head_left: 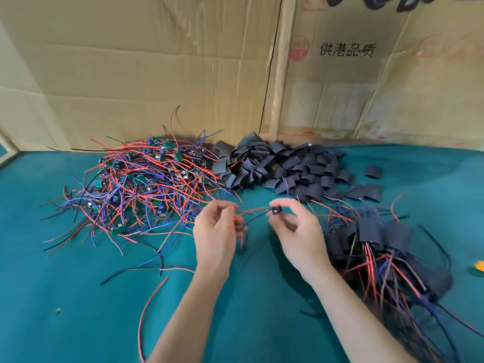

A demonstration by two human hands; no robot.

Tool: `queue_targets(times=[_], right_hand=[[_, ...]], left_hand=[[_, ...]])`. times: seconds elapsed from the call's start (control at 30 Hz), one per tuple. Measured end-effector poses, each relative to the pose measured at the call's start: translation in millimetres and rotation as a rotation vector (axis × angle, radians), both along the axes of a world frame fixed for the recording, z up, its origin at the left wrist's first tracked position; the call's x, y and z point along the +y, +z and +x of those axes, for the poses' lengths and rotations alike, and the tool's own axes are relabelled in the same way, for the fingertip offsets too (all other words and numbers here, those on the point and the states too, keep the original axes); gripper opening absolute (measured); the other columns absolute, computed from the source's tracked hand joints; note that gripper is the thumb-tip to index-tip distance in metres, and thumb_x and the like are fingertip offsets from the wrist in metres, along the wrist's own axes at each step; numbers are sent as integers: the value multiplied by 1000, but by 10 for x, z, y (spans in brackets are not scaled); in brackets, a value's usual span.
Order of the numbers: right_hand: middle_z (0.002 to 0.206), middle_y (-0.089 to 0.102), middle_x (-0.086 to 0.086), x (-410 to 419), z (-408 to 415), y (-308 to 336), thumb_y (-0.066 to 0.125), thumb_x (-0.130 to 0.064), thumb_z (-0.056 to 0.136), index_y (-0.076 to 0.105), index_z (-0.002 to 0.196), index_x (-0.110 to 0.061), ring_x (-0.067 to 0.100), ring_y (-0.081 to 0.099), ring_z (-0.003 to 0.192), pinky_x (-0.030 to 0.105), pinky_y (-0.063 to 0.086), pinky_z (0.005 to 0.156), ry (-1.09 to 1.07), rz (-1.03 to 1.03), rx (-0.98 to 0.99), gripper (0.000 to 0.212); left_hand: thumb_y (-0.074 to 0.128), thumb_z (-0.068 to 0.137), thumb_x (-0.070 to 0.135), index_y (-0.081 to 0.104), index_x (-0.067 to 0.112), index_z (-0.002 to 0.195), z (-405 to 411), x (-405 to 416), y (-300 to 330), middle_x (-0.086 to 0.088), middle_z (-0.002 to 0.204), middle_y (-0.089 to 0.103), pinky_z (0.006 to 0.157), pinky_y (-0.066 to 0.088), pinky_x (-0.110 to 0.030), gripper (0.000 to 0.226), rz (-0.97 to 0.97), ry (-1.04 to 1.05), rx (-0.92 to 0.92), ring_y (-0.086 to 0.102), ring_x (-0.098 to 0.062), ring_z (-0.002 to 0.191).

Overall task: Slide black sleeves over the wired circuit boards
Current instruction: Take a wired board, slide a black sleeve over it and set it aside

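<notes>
A small wired circuit board (275,211) was pinched between the thumb and forefinger of the right hand (298,231), while its red and dark wires (248,214) were gathered in the curled fingers of the left hand (217,231); board and wires were held stretched between the two hands, just above the teal cloth (78,297). No sleeve was seen on this board, so the step in hand was judged to be the readying of a bare board, with the wires being drawn together for threading. A sleeve from the heap of black sleeves (282,166), lying beyond the hands, was judged to be needed next, which would call for one hand to be freed. The tangle of unsleeved boards (141,184) lay to the left, the pile of sleeved boards (387,247) close against the right wrist. Open cloth was left between and below the forearms; a cardboard wall (157,61) closed the far edge.
</notes>
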State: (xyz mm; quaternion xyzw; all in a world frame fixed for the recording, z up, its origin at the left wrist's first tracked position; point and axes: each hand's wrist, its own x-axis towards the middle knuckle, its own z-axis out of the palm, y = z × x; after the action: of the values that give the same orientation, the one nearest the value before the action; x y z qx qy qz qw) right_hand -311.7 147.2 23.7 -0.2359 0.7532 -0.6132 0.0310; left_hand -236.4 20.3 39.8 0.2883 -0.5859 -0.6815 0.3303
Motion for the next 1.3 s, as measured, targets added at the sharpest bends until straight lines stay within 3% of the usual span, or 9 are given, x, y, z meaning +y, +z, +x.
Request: queue_targets(times=[0.17, 0.4, 0.53, 0.67, 0.77, 0.9, 1.0, 1.13, 1.3], right_hand=[[87, 76, -14, 311, -110, -12, 69, 7, 83, 71, 94, -28, 7, 72, 82, 12, 48, 76, 23, 135, 67, 36], [88, 79, -5, 762, -271, 84, 69, 7, 86, 73, 90, -28, 17, 74, 90, 37, 53, 94, -14, 165, -8, 35], [87, 79, -3, 763, -218, 218, 64, 8, 84, 72, 88, -31, 24, 73, 92, 47, 53, 94, 15, 183, 13, 40], [89, 73, -18, 517, -112, 327, 54, -15, 75, 72, 89, -34, 11, 66, 83, 28, 51, 81, 110, 361, 264, 30], [107, 70, -34, 381, -83, 394, 53, -4, 77, 73, 103, -38, -7, 61, 105, 8, 40, 87, 236, 422, 263, 47], [100, 73, -31, 315, -195, 475, 49, -17, 71, 61, 111, -45, 5, 70, 94, 24, 52, 89, 338, 422, 30, 50], [82, 76, -14, 149, -523, 520, 58, -21, 82, 59, 101, -38, 8, 66, 80, 19, 50, 71, 64, 409, 229, 26], [121, 66, 1, -173, -1023, 445, 65, -21, 92, 61, 120, -22, 33, 52, 116, 42, 46, 92, -75, 907, 483, 29], [106, 73, 3, -235, -1160, 233, 62, -20, 95, 66, 113, -23, 32, 52, 113, 42, 46, 90, -73, 1013, 606, 19]], left_hand=[[52, 95, 0, 65, 5, 89, -160, 330, -36, -8, 68, 65, 57, 55, -28, 16, 16, -68, 2, 65, -22, 60], [53, 91, -3, 67, 5, 86, -319, 535, -126, -11, 76, 67, 67, 59, -36, 17, 68, -101, 1, 70, -21, 66], [64, 93, 14, 73, 12, 89, -338, 576, -170, 0, 79, 74, 83, 61, -42, 11, 14, -261, -30, 75, -20, 76], [71, 90, 31, 76, 16, 104, -249, 504, -196, -5, 101, 77, 88, 61, -40, 21, -8, -494, 1, 73, -22, 88], [73, 89, 19, 72, 13, 112, -189, 388, -226, -7, 103, 76, 92, 56, -45, 24, -36, -469, 46, 71, -26, 86], [61, 96, 0, 70, 5, 109, -239, 384, -242, -6, 96, 76, 81, 59, -33, 17, 39, -311, 80, 75, -22, 83], [58, 93, -4, 69, 4, 97, -300, 428, -232, -6, 84, 70, 61, 55, -25, 14, 55, -196, 43, 69, -19, 68], [53, 78, 11, 67, 12, 91, -295, 485, -225, -1, 76, 67, 53, 51, -26, 19, -6, -124, 6, 63, -15, 58], [47, 74, 23, 60, 23, 81, -309, 522, -227, 4, 72, 62, 58, 50, -36, 15, -275, -87, -50, 58, -34, 65]])
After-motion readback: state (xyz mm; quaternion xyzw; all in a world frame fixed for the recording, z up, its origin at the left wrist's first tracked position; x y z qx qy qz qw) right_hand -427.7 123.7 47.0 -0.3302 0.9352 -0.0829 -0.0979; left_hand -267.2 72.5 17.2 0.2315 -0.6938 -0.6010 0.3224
